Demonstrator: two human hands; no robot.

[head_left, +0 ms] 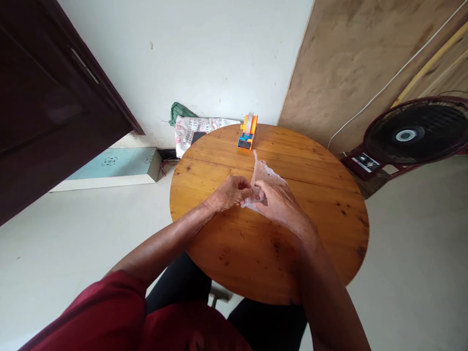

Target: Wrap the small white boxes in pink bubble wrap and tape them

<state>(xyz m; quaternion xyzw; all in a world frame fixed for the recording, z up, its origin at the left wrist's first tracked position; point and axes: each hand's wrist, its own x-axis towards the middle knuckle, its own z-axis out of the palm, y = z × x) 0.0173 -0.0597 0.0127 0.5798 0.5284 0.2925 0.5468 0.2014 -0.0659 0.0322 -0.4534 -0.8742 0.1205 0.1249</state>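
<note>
Well, plastic film (266, 170) bridges both grips (231, 191) (278, 201).

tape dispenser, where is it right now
In the head view, the tape dispenser stands at the far side of the wooden table, upper centre of the picture, just beyond the thin plastic.

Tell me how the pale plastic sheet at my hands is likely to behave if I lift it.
The plastic sheet is probably floppy, since it looks crumpled between your left hand and right hand. It's likely light, as it appears thin and translucent. Its narrow, loose far end may well flutter or sag.
</note>
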